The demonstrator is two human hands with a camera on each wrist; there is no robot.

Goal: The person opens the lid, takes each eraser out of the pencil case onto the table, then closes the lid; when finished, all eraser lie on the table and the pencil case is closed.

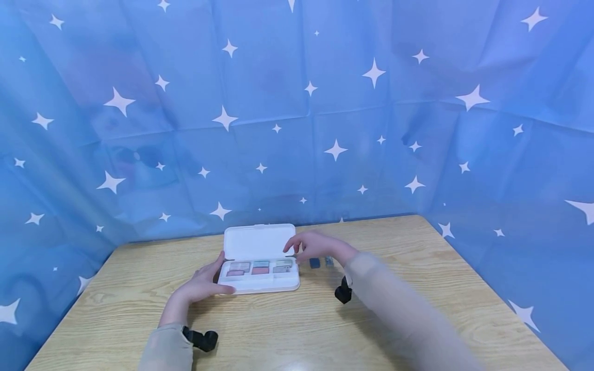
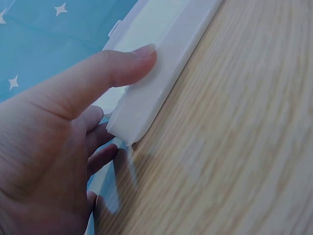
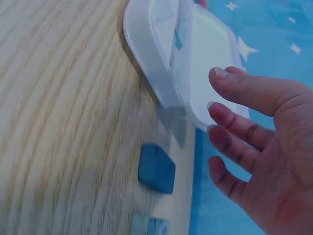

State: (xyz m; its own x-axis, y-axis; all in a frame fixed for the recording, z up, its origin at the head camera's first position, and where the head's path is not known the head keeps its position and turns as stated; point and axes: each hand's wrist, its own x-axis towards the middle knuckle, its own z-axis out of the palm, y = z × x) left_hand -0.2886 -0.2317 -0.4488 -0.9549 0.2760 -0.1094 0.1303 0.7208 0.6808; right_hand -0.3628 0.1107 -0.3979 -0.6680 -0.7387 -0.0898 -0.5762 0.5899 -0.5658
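Note:
A white plastic case lies on the table with its lid raised at the back. Small coloured blocks in pink, green, red and grey sit in two rows inside it. My left hand holds the case's left end, thumb over the front edge and fingers round the side. Above the case's right end hovers my right hand, its fingers loosely bent and nothing between them. On the table below it lie a dark blue block and a pale blue-grey block.
The wooden table runs back to a blue curtain with white stars. A black wrist camera hangs under the right sleeve, another beside the left sleeve.

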